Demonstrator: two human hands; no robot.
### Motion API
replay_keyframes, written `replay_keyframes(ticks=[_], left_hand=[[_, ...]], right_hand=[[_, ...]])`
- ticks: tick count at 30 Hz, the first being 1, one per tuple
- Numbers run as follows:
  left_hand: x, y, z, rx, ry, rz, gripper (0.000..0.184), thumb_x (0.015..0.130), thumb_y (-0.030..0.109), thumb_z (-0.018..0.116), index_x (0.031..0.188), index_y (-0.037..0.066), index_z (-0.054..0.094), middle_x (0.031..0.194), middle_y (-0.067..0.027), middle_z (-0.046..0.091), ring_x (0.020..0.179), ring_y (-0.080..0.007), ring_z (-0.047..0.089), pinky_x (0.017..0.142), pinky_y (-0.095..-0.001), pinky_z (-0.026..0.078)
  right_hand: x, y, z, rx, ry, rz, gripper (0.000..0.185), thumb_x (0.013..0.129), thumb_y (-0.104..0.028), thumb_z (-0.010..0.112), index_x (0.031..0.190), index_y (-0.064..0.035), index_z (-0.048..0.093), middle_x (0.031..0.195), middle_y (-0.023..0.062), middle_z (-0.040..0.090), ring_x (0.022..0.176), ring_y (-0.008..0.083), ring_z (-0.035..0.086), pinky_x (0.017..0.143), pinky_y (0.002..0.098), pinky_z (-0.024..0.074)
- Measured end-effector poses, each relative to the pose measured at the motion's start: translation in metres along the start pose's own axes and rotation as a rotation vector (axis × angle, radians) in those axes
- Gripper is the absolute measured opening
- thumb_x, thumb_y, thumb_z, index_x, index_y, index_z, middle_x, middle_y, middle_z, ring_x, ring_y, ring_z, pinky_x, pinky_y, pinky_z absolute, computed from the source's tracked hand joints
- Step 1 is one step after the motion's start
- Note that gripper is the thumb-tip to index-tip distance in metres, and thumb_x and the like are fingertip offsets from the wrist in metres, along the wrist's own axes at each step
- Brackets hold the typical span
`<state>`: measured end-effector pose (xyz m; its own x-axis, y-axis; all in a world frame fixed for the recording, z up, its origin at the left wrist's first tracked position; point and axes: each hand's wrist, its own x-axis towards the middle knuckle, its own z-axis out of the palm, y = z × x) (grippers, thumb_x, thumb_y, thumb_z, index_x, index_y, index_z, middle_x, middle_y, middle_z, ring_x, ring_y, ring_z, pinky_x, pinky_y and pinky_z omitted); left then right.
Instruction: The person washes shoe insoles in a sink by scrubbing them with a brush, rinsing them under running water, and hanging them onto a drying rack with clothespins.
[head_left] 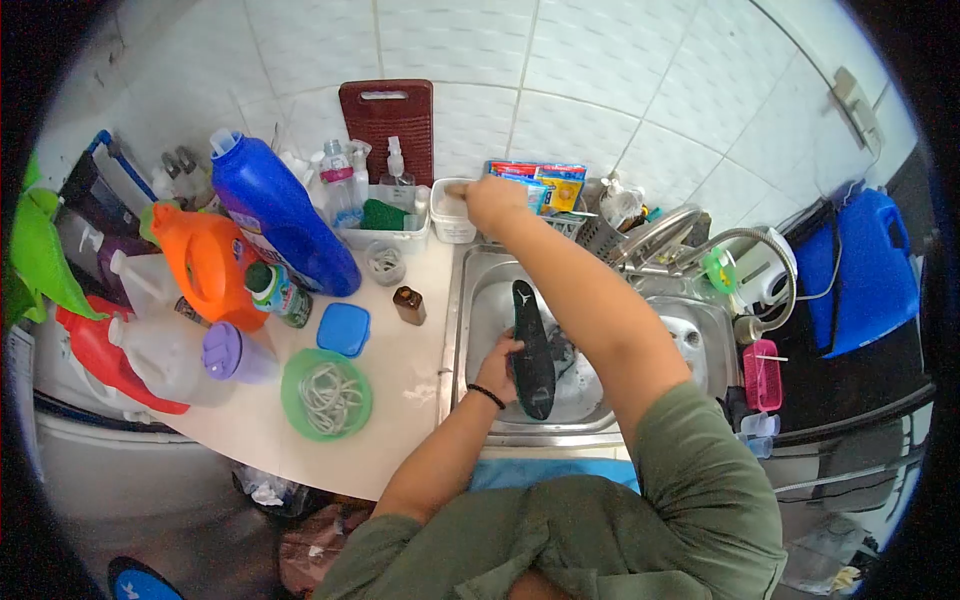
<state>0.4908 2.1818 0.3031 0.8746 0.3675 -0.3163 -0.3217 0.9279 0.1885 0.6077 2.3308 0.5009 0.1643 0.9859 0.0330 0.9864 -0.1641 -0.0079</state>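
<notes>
My left hand (498,370) grips the edge of a black shoe insole (534,350) with a small white figure logo near its top end. The insole is held upright above the left basin of the metal sink (455,350), where wet, foamy material shows behind it. My right arm stretches across the basin to the back edge. There my right hand (497,207), fingers closed, is over the rim of a small white plastic tub (453,228). A short brownish tip shows by the fingers inside the tub; what it belongs to is hidden.
Left on the counter stand a blue bottle (285,220), an orange jug (205,260), a green bowl of white cords (326,394), a blue lid (344,329) and a brown bottle (409,305). The faucet (660,237) rises behind the sink, beside packets (560,188). A pink basket (763,376) sits right.
</notes>
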Motion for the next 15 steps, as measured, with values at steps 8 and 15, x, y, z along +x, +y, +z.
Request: replay_keyframes(ticks=[8, 15], left_hand=[[0.011, 0.004, 0.020, -0.028, -0.081, 0.005, 0.040, 0.085, 0.030, 0.054, 0.116, 0.005, 0.056, 0.107, -0.0126, 0.064, 0.095, -0.0279, 0.063, 0.090, -0.0430, 0.047], [0.007, -0.012, 0.061, -0.103, -0.266, 0.097, 0.075, 0.080, 0.064, 0.045, 0.122, 0.002, 0.052, 0.122, -0.0186, 0.056, 0.108, -0.0340, 0.055, 0.095, -0.0481, 0.042]], right_hand=[[-0.139, 0.029, 0.023, 0.820, 0.385, -0.009, 0.041, 0.094, -0.025, 0.048, 0.132, -0.0117, 0.046, 0.101, 0.0174, 0.063, 0.094, 0.0360, 0.060, 0.081, 0.0396, 0.0470], [-0.313, 0.053, 0.062, 0.502, 0.050, 0.276, 0.047, 0.092, -0.020, 0.049, 0.138, -0.0216, 0.040, 0.088, 0.0200, 0.059, 0.078, 0.0393, 0.060, 0.070, 0.0449, 0.0486]])
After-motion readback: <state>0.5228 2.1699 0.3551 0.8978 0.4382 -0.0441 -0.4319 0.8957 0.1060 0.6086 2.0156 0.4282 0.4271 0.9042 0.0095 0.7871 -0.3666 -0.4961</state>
